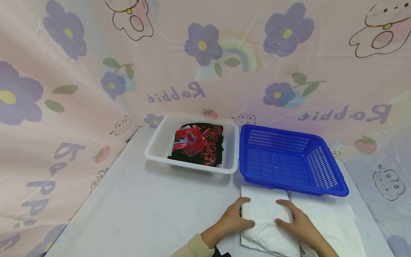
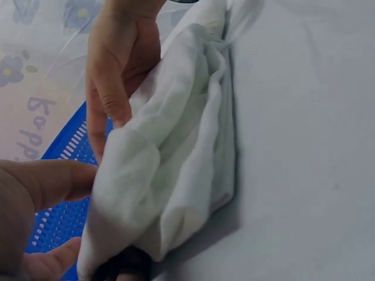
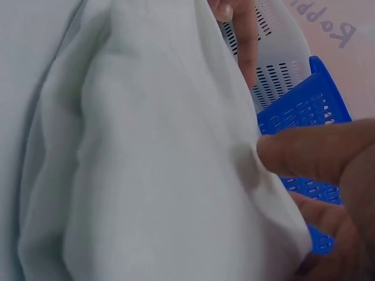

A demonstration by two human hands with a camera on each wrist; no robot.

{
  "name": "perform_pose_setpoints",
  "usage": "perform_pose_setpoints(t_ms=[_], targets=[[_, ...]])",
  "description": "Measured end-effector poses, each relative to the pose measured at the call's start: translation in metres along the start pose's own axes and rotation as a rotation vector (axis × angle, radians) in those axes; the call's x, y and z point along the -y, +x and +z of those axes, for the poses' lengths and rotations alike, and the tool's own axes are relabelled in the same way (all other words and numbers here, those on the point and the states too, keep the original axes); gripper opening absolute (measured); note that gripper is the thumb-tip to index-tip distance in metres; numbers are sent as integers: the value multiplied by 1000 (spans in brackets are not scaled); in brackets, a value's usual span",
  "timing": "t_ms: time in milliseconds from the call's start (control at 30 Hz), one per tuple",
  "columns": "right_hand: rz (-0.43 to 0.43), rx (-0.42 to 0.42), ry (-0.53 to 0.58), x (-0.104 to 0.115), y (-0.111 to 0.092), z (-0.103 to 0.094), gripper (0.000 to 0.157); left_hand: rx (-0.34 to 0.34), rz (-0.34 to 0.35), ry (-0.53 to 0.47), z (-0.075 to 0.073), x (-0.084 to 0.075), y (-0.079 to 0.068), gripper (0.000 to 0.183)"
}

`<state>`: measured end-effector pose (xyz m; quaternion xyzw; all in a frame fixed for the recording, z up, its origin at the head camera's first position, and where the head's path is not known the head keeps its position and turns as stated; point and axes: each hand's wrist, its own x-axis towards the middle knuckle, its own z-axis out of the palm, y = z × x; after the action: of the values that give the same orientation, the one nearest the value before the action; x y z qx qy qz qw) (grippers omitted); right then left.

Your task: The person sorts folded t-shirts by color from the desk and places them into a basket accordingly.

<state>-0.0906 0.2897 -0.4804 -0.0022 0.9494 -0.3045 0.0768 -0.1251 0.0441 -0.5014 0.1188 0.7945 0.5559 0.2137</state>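
Note:
A folded white cloth [image 1: 264, 208] lies at the front right of the table, just in front of the blue basket [image 1: 273, 162]. My left hand [image 1: 235, 217] grips its left side, thumb on top. From the opposite side my right hand [image 1: 299, 222] holds the cloth, its thumb and index finger also over the top. Some other fingertips are hidden behind or under the layers. In the left wrist view the cloth [image 2: 170, 158] shows several loose, bunched layers along its near edge. The right wrist view has the right thumb [image 3: 299, 151] pressing at the cloth's edge.
More white fabric [image 1: 330, 221] lies flat under the right forearm. A white basket [image 1: 157, 157] stands back left, touching or close beside the blue one, with a black garment with a red print [image 1: 199, 142] in it. A printed curtain [image 1: 205, 78] surrounds the table [image 1: 144, 210].

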Motion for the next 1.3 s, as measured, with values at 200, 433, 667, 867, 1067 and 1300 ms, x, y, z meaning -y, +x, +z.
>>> perform_pose_setpoints(t_ms=[200,433,667,867,1067,1300], targets=[[-56,-22,92,-2,-2,5,67,2,0,45,8,0,-4,68],[-94,-27,43,-1,-9,9,70,-3,30,71,7,0,-8,68],[-37,-48,55,5,-19,9,68,20,101,30,-1,1,-12,66],[-48,-111,-15,15,-27,3,65,95,212,-94,-6,2,-13,68],[-112,-183,-13,22,-38,-2,65,172,322,-156,-11,-4,-16,71],[-180,-224,-43,32,-47,-6,72,207,378,-124,-18,-15,-27,76]])
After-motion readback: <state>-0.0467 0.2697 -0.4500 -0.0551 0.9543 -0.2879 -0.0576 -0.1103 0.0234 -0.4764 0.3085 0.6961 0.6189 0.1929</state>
